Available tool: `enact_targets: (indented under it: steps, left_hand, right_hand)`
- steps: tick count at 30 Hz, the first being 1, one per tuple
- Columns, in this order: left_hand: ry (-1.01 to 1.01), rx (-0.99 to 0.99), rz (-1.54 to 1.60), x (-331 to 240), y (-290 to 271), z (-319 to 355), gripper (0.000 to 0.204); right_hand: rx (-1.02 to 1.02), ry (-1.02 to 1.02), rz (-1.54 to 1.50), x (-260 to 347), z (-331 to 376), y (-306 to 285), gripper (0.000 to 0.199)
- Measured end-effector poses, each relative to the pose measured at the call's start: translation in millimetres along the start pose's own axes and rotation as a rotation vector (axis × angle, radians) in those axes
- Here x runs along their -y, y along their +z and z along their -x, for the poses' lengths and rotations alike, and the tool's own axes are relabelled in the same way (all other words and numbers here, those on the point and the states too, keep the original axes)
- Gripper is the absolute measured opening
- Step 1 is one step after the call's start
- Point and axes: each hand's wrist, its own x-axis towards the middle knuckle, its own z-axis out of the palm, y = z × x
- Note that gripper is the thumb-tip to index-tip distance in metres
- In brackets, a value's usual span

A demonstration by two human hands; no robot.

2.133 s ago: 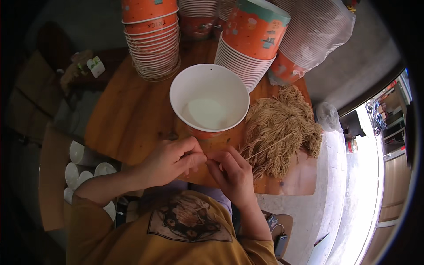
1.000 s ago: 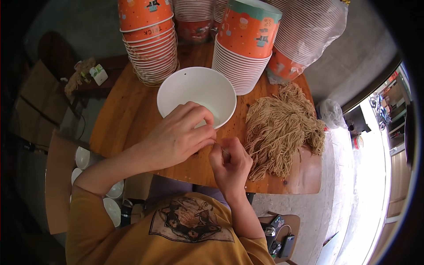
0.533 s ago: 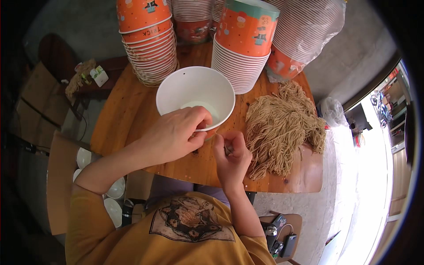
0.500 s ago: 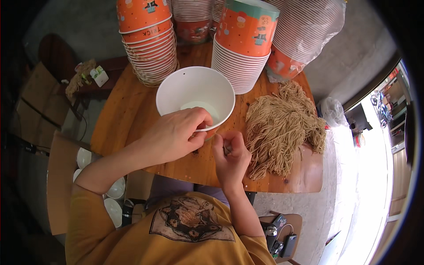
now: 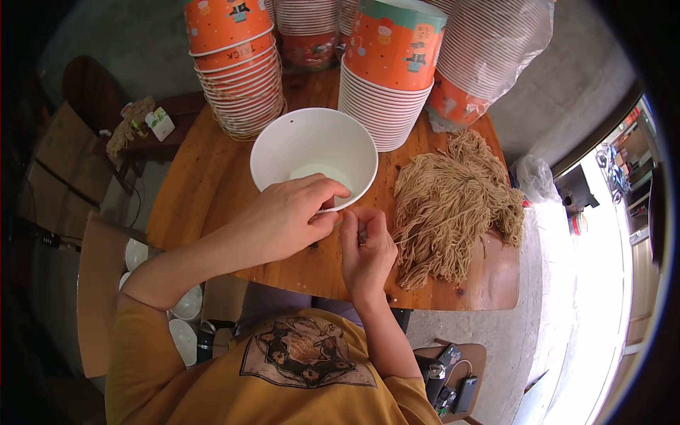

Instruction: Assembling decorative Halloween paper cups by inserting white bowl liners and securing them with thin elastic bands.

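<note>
From where I stand, the white-lined bucket [image 5: 312, 145], upright near the middle of the wooden table [image 5: 202, 195], looks like light card: it should weigh little, slide easily, and dent if squeezed hard. Its rolled rim seems the firmest place to hold, thumb outside and fingers in; the smooth wall below might slip. To its right, the heap of tan string [image 5: 453, 209] looks soft, limp and quick to tangle, so I'd pinch one strand near its end rather than grab the middle.

As for the hands, the left hand [image 5: 292, 210] laps over the bucket's near rim, fingers inside and thumb outside. Whether they truly pinch the wall, I can't tell from here. The bucket stands just beyond both hands. The right hand [image 5: 368, 244] is curled in, thumb and forefinger drawn together, just beside the near right part of the rim; I can't make out what, if anything, it holds. The string heap lies just to the right of that hand.
</note>
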Motion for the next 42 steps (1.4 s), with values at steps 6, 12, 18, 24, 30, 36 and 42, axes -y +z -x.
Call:
enact_targets:
  steps: [6, 12, 18, 24, 30, 36, 42]
  left_hand:
    - [-0.102, 0.07, 0.123, -3.2, -3.4, -4.7, 0.024]
    - [-0.01, 0.036, 0.18, 11.5, -2.7, -11.4, 0.023]
    - [-0.248, 0.294, 0.326, 13.0, -14.2, -27.9, 0.022]
    - [-0.137, 0.402, 0.215, 29.0, -15.5, -43.9, 0.016]
    - [-0.14, 0.391, 0.168, 23.8, -15.6, -43.5, 0.011]
    - [0.0, 0.064, 0.258, 23.0, -22.3, -34.4, 0.009]
    - [-0.043, 0.06, 0.478, 13.6, -25.9, -17.9, 0.009]
  right_hand:
    - [-0.015, 0.004, 0.004, -4.9, 0.2, 0.3, 0.011]
    - [0.037, 0.03, 0.032, 0.7, -2.1, -3.1, 0.011]
    - [-0.018, -0.041, 0.067, 0.1, -3.8, -1.1, 0.011]
    - [0.055, -0.003, 0.141, 7.4, -10.5, -5.7, 0.011]
    - [0.128, 0.104, 0.047, 9.2, -16.1, -13.1, 0.011]
    - [0.135, 0.111, -0.114, 19.0, -39.7, -33.3, 0.016]
    - [0.408, 0.325, -0.375, 20.8, -49.3, -18.9, 0.01]
